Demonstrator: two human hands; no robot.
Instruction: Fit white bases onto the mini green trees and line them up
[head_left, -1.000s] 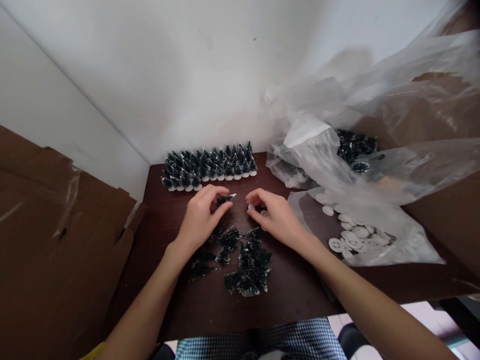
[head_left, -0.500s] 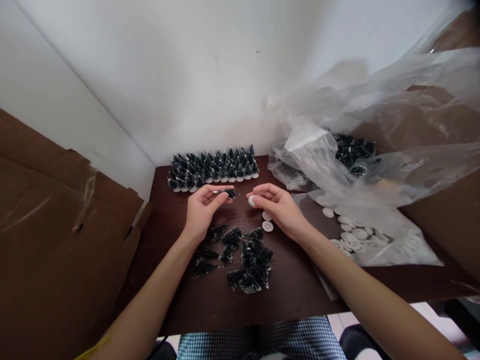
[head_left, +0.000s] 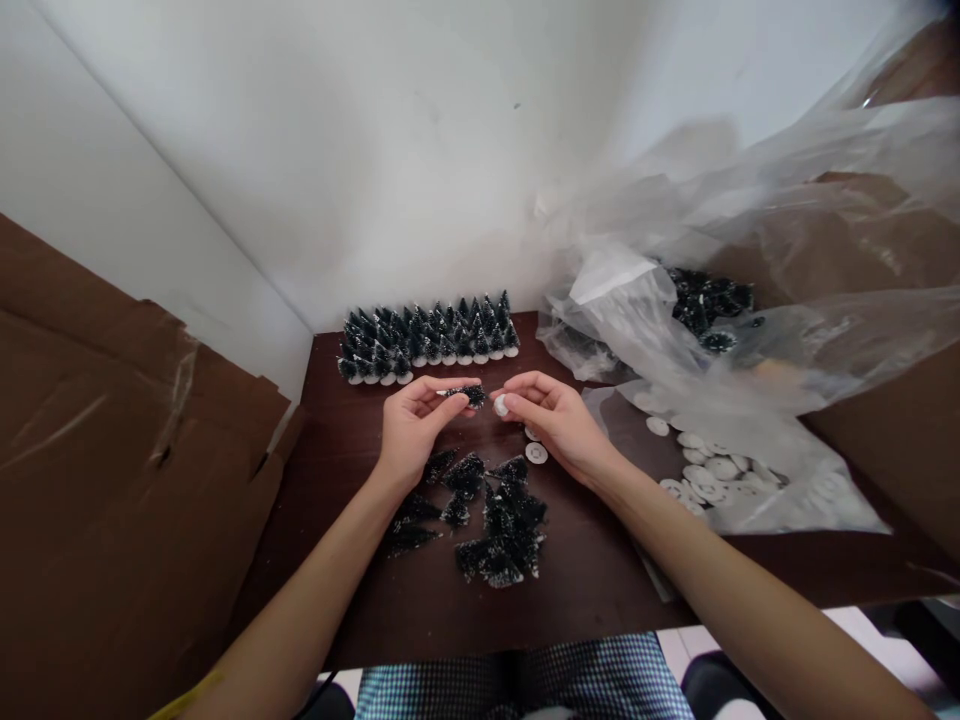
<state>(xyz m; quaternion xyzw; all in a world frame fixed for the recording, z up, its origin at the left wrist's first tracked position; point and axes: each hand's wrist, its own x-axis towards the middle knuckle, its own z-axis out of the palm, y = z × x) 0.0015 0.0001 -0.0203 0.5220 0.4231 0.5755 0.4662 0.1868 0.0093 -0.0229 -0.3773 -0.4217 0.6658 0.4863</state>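
Between thumb and fingers, my left hand (head_left: pixel 415 422) pinches a miniature snow-tipped Christmas tree (head_left: pixel 471 396) lying on its side. My right hand (head_left: pixel 559 422) grips a small white round base (head_left: pixel 501 405), a short gap from the tree. Just below the right fingers, a flat white disc base (head_left: pixel 536 453) rests on the table, with another partly covered by the hand. Loose little trees (head_left: pixel 499 530) without bases lie in a heap in front of me. Behind my hands, several rows of trees (head_left: pixel 442 335) stand upright on white bases against the wall.
On the right, a clear plastic bag (head_left: pixel 810 440) spills many white discs (head_left: pixel 709 480); behind it, more dark trees (head_left: pixel 709 305) sit under plastic. A cardboard box (head_left: pixel 97 480) borders the dark wooden table (head_left: pixel 585 600) on the left. A white wall (head_left: pixel 420 180) closes the back.
My left hand has moved slightly right and toward me, bringing the tree nearer the white base. The tree's position between the fingers has turned, and the base is tilted differently.
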